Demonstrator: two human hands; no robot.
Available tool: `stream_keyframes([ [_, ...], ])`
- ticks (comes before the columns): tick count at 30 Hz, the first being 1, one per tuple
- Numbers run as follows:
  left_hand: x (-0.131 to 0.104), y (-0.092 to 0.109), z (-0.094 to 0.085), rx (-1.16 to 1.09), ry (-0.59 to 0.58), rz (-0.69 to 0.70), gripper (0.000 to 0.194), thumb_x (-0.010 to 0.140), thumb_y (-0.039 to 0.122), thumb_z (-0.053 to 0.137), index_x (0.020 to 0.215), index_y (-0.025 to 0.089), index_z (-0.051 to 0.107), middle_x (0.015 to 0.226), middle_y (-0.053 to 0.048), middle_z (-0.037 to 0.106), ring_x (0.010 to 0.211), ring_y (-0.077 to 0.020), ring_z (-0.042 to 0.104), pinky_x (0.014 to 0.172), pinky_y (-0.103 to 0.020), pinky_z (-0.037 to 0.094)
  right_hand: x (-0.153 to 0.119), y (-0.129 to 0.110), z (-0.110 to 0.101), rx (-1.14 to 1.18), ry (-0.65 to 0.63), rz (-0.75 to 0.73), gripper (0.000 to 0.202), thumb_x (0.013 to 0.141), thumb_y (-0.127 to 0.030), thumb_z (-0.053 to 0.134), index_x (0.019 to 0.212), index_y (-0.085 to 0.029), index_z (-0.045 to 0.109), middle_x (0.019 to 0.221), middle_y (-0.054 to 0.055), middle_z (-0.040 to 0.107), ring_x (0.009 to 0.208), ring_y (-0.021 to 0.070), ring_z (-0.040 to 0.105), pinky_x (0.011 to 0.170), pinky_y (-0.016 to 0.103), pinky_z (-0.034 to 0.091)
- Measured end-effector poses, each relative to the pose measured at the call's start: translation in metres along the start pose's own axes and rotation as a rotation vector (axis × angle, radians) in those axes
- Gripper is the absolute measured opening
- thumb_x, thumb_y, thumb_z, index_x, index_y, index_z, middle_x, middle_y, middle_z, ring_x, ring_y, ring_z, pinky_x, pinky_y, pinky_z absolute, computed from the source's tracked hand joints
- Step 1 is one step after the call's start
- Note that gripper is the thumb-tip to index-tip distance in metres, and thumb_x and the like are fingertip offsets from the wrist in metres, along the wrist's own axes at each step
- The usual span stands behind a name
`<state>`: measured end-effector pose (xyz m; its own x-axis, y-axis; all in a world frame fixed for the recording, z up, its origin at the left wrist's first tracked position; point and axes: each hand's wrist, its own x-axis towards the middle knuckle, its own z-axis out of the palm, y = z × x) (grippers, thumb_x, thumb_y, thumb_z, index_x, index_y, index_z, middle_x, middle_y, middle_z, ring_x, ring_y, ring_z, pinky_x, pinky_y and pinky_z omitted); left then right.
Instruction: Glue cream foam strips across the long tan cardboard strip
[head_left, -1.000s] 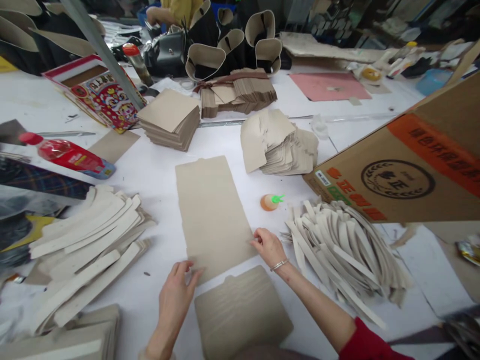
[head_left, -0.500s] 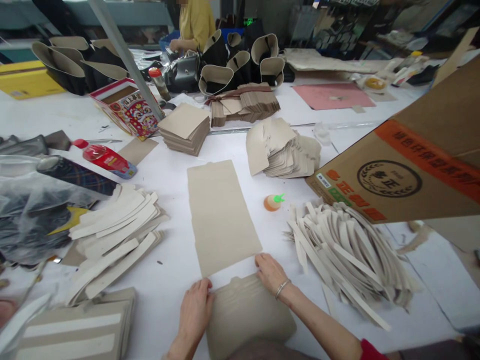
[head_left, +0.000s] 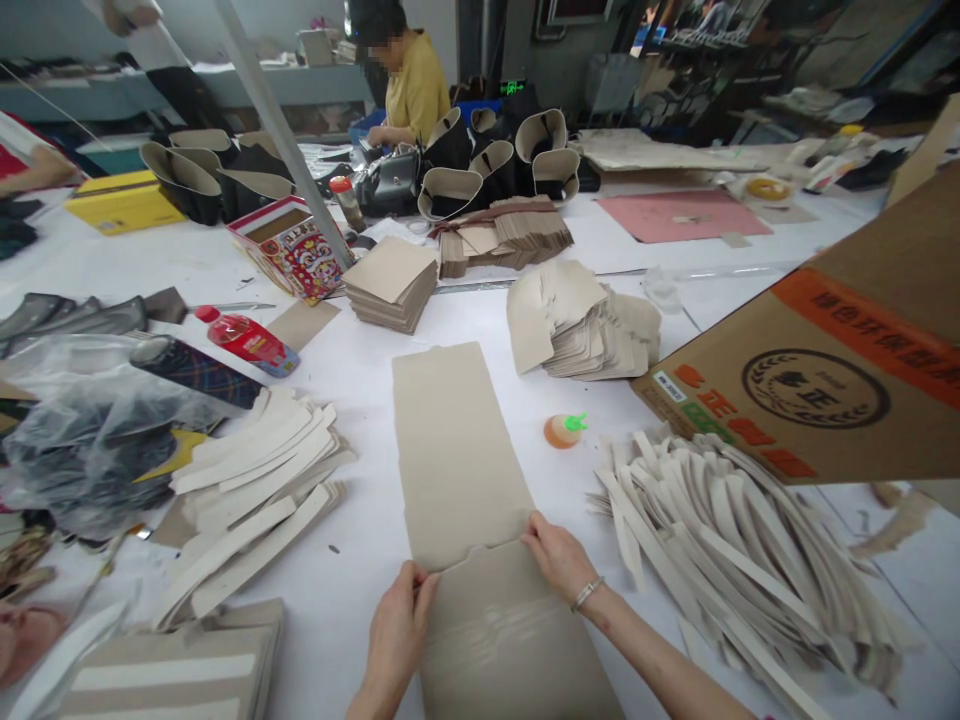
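Observation:
A beige panel (head_left: 510, 640) with faint shiny creases lies nearest me, its far edge pinched at both corners. My left hand (head_left: 399, 620) grips the left corner between thumb and fingers. At the right corner, my right hand (head_left: 559, 555), with a silver bracelet at the wrist, holds the same edge. Beyond it a second flat beige panel (head_left: 457, 440) lies on the white table. The near panel's far edge meets or slightly overlaps the near edge of that second one. To the right of the far panel stands a small glue bottle (head_left: 564, 431) with a green tip.
Beige strips lie in a pile at left (head_left: 262, 490) and a large bundle at right (head_left: 735, 560). Cut-piece stacks (head_left: 394, 280) stand behind. A cardboard box (head_left: 810, 370) juts in from the right. A slanted metal pole (head_left: 281, 130) crosses the back left. Across the table sits a person in yellow (head_left: 420, 85).
Both hands have brought the near panel's far edge forward, closing the white gap to the far panel. The camera view has tilted up, revealing more of the background.

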<state>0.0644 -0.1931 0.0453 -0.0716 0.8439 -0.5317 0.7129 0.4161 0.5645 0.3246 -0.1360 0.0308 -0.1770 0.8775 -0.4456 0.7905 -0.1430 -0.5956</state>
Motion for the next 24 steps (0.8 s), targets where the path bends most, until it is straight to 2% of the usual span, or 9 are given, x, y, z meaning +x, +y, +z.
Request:
stream_keyframes([
  [3,0.009,0.0,-0.002,0.002,0.033,-0.029,0.029,0.085,0.048,0.039,0.086,0.021,0.048,0.082,-0.001,0.062,0.077,-0.0176,0.058,0.068,-0.027,0.038,0.017,0.005,0.0,0.022,0.054,0.038,0.011,0.086,-0.027,0.041,0.082,-0.019,0.047,0.07,0.0,0.057,0.066,0.0134,0.051,0.062,0.024,0.03],
  [6,0.008,-0.004,-0.003,0.045,0.022,-0.069,0.026,0.083,0.044,0.042,0.094,0.022,0.051,0.087,-0.002,0.064,0.082,-0.0192,0.06,0.069,-0.028,0.039,0.018,0.012,-0.002,0.108,0.083,0.076,0.013,0.078,-0.028,0.05,0.087,-0.019,0.047,0.065,-0.003,0.055,0.062,0.0119,0.05,0.061,0.022,0.033],
  [10,0.006,-0.012,0.0,-0.02,0.029,-0.08,0.025,0.083,0.041,0.039,0.087,0.021,0.053,0.08,-0.001,0.064,0.078,-0.0187,0.061,0.069,-0.028,0.041,0.009,0.022,0.0,0.255,0.118,0.128,0.015,0.069,-0.017,0.051,0.084,-0.018,0.051,0.068,-0.003,0.056,0.064,0.0107,0.052,0.063,0.02,0.037],
  [14,0.011,-0.015,0.005,-0.126,0.095,-0.12,0.03,0.078,0.048,0.041,0.084,0.021,0.054,0.076,-0.002,0.065,0.075,-0.0193,0.062,0.069,-0.029,0.044,0.009,0.026,0.004,0.245,0.174,0.168,0.015,0.07,-0.015,0.045,0.084,-0.018,0.05,0.065,-0.003,0.055,0.063,0.0111,0.052,0.062,0.021,0.036],
  [20,0.015,-0.014,0.008,-0.087,0.199,-0.192,0.039,0.074,0.051,0.043,0.095,0.02,0.051,0.075,-0.002,0.064,0.074,-0.0216,0.063,0.068,-0.031,0.044,0.018,0.024,0.007,0.185,0.221,0.209,0.011,0.072,-0.015,0.046,0.081,-0.019,0.05,0.065,-0.002,0.058,0.063,0.0127,0.054,0.063,0.022,0.035],
  [24,0.014,-0.012,0.011,-0.097,0.225,-0.233,0.043,0.075,0.052,0.042,0.102,0.019,0.048,0.073,-0.001,0.063,0.073,-0.0218,0.062,0.067,-0.031,0.043,0.018,0.02,0.006,0.135,0.249,0.226,0.007,0.071,-0.016,0.047,0.075,-0.018,0.051,0.066,0.001,0.059,0.064,0.0149,0.054,0.064,0.024,0.034],
])
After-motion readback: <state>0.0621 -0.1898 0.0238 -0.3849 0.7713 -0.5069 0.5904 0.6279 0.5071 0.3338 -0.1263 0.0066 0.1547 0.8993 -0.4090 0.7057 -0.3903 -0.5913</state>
